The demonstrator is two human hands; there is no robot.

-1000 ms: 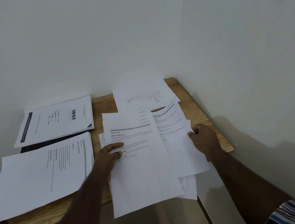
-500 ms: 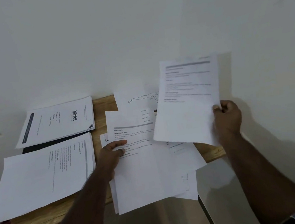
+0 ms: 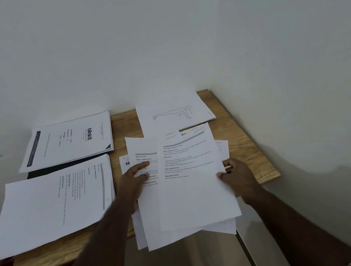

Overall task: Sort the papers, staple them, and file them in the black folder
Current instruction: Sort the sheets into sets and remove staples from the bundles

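White sheet overhangs table edge, right hand pinching.

A wooden table in the wall corner carries four paper lots: blinkit sheets, text stack, drawing, loose pile overhanging its front edge.

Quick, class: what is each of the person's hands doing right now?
Left hand: open, fingers flat on the unsorted pile.
Right hand: pinching the top sheet by its right edge.
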